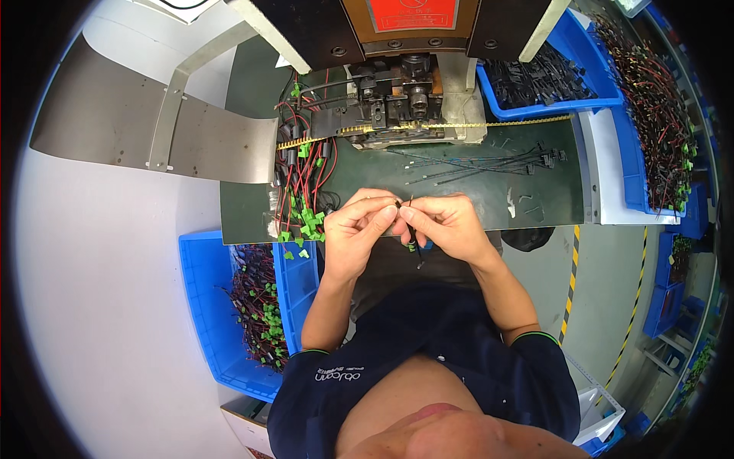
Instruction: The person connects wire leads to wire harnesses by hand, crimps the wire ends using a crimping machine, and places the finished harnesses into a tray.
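At the bench's near edge, my left hand (358, 229) and my right hand (447, 226) meet with their fingertips pinched together. Between them they grip a thin black wire lead (419, 255), whose lower part hangs below the fingers. A small dark piece shows at the left fingertips; its exact shape is too small to make out. Just beyond the hands, several black wires (478, 164) with dark connectors lie on the green bench (359, 172). Left of them is a bundle of red and black wires with green connectors (310, 220).
A crimping press (417, 96) stands ahead, with a brass-coloured terminal strip (508, 123) running through it. Blue bins of wires stand at the lower left (210, 306), back right (554, 109) and far right (638, 168). A curved metal sheet (115, 115) extends leftward.
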Available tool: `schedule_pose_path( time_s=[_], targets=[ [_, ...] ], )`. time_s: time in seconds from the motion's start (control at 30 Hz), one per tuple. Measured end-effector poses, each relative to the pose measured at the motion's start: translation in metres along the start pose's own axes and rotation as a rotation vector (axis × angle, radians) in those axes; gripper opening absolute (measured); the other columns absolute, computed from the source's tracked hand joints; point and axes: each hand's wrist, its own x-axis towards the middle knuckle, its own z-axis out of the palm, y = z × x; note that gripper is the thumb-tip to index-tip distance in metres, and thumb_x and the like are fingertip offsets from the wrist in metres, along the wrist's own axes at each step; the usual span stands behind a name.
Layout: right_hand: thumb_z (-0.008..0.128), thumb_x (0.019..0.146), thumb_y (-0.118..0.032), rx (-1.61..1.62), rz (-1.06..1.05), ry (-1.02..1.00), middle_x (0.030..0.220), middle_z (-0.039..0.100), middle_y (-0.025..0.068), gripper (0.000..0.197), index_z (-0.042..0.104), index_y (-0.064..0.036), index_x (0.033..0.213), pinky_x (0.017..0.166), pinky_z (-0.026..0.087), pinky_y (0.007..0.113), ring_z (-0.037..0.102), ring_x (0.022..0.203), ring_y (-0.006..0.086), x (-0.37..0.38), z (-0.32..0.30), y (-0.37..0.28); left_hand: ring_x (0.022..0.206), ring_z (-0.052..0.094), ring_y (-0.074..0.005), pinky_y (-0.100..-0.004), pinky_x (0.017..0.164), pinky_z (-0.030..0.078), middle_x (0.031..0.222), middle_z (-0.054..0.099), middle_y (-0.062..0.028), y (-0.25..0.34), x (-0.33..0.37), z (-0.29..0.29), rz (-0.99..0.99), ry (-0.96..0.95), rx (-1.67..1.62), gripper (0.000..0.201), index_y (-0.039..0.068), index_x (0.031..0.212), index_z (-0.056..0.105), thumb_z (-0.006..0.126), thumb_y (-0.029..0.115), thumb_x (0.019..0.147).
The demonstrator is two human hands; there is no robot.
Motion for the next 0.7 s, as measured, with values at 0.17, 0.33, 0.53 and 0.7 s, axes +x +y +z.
schedule_pose_path(
  time_s=[0.17, 0.33, 0.53, 0.7],
  targets=[
    [0.065, 0.103, -0.016, -0.046, 0.011, -0.013, 0.082, 0.075, 0.0052, 0.021, 0.078, 0.001, 0.103, 0.055, 0.051, 0.023, 0.063, 0.065, 0.0061, -0.002, -0.001, 0.003, 0.088, 0.07, -0.0187, -0.0283, 0.075, 0.061, 0.112, 0.067, -0.015, 0.004, -0.002, 0.0, -0.01, -0.005, 0.033, 0.014, -0.009, 0.108, 0.072, 0.068, -0.006, 0.096],
    [0.063, 0.104, -0.014, -0.031, -0.02, -0.015, 0.081, 0.074, 0.0049, 0.021, 0.077, 0.002, 0.102, 0.057, 0.052, 0.023, 0.062, 0.066, 0.0067, -0.004, 0.002, 0.004, 0.083, 0.07, -0.0199, -0.0315, 0.068, 0.063, 0.11, 0.065, -0.0153, 0.007, -0.003, 0.007, -0.011, 0.03, -0.041, 0.012, -0.011, 0.106, 0.071, 0.067, -0.007, 0.096],
    [0.063, 0.104, -0.013, -0.001, -0.02, -0.024, 0.081, 0.073, 0.0049, 0.021, 0.077, 0.0027, 0.101, 0.059, 0.052, 0.024, 0.062, 0.066, 0.0073, -0.003, 0.002, 0.003, 0.081, 0.069, -0.0199, -0.0327, 0.066, 0.063, 0.11, 0.065, -0.0156, 0.004, -0.004, 0.008, 0.009, 0.046, -0.028, 0.012, -0.011, 0.106, 0.071, 0.067, -0.007, 0.096],
    [0.063, 0.104, -0.012, -0.016, -0.024, 0.015, 0.082, 0.074, 0.0056, 0.02, 0.077, 0.0027, 0.103, 0.058, 0.051, 0.022, 0.063, 0.066, 0.0069, -0.005, 0.003, 0.005, 0.085, 0.069, -0.0173, -0.0273, 0.071, 0.059, 0.109, 0.066, -0.0145, 0.001, -0.004, 0.01, 0.001, 0.091, -0.018, 0.011, -0.009, 0.105, 0.072, 0.068, -0.007, 0.095]
  ],
)
